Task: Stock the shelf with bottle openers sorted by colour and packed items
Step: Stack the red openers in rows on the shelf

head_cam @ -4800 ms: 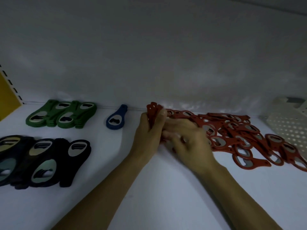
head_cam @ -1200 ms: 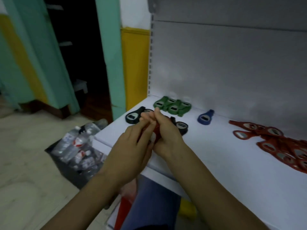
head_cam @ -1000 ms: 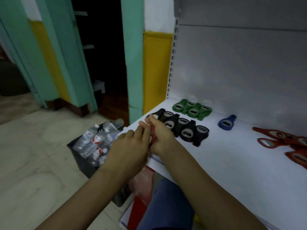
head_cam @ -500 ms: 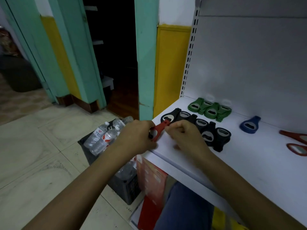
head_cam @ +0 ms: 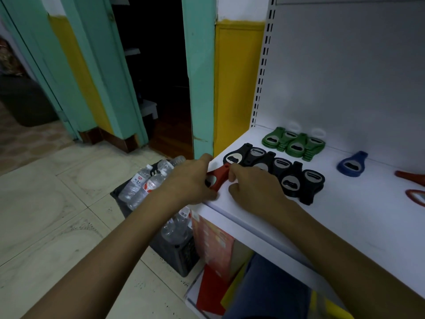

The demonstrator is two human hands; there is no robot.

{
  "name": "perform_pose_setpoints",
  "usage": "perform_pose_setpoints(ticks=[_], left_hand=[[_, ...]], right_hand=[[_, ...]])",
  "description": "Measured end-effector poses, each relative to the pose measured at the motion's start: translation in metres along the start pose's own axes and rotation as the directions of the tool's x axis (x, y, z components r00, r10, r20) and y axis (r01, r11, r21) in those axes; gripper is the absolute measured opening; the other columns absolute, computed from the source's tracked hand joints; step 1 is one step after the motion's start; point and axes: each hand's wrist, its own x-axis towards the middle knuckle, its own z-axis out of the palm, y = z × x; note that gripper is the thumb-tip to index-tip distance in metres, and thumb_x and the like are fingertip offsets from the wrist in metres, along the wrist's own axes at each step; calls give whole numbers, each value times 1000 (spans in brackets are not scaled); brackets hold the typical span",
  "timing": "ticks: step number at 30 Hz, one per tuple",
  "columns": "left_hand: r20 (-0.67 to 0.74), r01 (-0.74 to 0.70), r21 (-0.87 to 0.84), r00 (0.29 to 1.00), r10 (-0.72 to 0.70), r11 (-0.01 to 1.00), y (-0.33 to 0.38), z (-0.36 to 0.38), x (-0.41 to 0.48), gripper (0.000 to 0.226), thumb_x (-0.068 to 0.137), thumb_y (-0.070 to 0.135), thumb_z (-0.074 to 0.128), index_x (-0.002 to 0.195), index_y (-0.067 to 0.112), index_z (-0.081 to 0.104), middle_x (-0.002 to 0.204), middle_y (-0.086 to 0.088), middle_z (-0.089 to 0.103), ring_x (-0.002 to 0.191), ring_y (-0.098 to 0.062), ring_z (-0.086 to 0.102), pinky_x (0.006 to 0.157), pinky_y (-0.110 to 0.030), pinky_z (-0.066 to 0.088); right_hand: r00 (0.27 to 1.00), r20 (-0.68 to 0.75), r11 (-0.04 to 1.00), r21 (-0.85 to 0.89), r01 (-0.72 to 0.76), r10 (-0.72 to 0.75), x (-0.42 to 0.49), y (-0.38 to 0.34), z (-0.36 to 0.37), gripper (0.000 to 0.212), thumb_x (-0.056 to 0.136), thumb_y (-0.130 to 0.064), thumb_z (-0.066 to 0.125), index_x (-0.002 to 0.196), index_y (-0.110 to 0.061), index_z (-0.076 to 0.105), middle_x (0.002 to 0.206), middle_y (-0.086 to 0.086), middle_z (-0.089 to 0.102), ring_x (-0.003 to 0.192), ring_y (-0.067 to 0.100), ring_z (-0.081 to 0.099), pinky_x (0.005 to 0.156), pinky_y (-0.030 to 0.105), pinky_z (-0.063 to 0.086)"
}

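- Two hands are sharing one red opener [head_cam: 220, 175] at the front left corner of the shelf [head_cam: 322, 229]. The left hand [head_cam: 189, 180] is curling round its round head, and the right hand [head_cam: 255, 188] is pinching the handle tip between thumb and forefinger.
- It is sitting tilted, handle raised toward the back, just beside the nearest of the black openers [head_cam: 289, 178]. Whether it is touching the shelf, and whether it is one piece or a thin stack, I cannot tell.
- To do this well, the person should be lowering it flat and well in from the edge. A crate [head_cam: 181, 256] of bottles [head_cam: 147, 183] is waiting directly below for anything that slips.
- The right hand should be letting go last and lifting straight up, so its knuckles are not nudging the black row out of line.
- Matching the neighbours' direction would be keeping the colours tidy. The green openers [head_cam: 294, 143] and the blue opener [head_cam: 350, 164] are lying further back, and loose red openers [head_cam: 411, 177] are lying well apart at the right edge.
- In looks, the piece is brick-red, flat and teardrop-shaped, narrowing to a short handle. A pale opening in the head is half showing under the left fingers.
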Motion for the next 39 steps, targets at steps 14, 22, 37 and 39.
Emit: perform_pose_setpoints(ticks=[14, 22, 37, 39], left_hand=[[-213, -524, 105, 819, 533, 845, 116, 42, -4, 70, 88, 37, 60, 146, 15, 27, 152, -4, 30, 142, -21, 22, 115, -29, 13], [-103, -798, -157, 599, 794, 582, 279, 126, -3, 70, 91, 36, 57, 149, 20, 19, 154, 0, 27, 140, -18, 25, 111, -27, 23], [-52, -873, -260, 440, 897, 413, 406, 204, 24, 62, 89, 45, 55, 142, 18, 38, 150, -3, 34, 141, -23, 23, 113, -40, 22], [-133, -908, -253, 373, 918, 333, 407, 205, 24, 56, 85, 36, 64, 135, 15, 49, 142, -5, 46, 135, -26, 36, 108, -44, 31]], right_hand=[[914, -332, 968, -14, -252, 233, -90, 82, -54, 13, 89, -24, 51, 97, -19, 60, 85, -2, 66, 76, 22, 59, 57, 28, 34], [622, -488, 737, 68, -672, 612, -236, 182, -114, 12, 83, -18, 53, 91, -19, 62, 83, 0, 67, 77, 25, 60, 59, 31, 42], [-17, -434, 104, 253, -962, 901, -384, 302, -158, 47, 92, -48, 48, 129, -20, 52, 128, 11, 55, 116, 34, 51, 98, 46, 43], [0, -398, 111, 255, -960, 917, -375, 311, -159, 41, 93, -46, 46, 122, -20, 58, 122, 9, 61, 111, 33, 53, 95, 44, 45]])
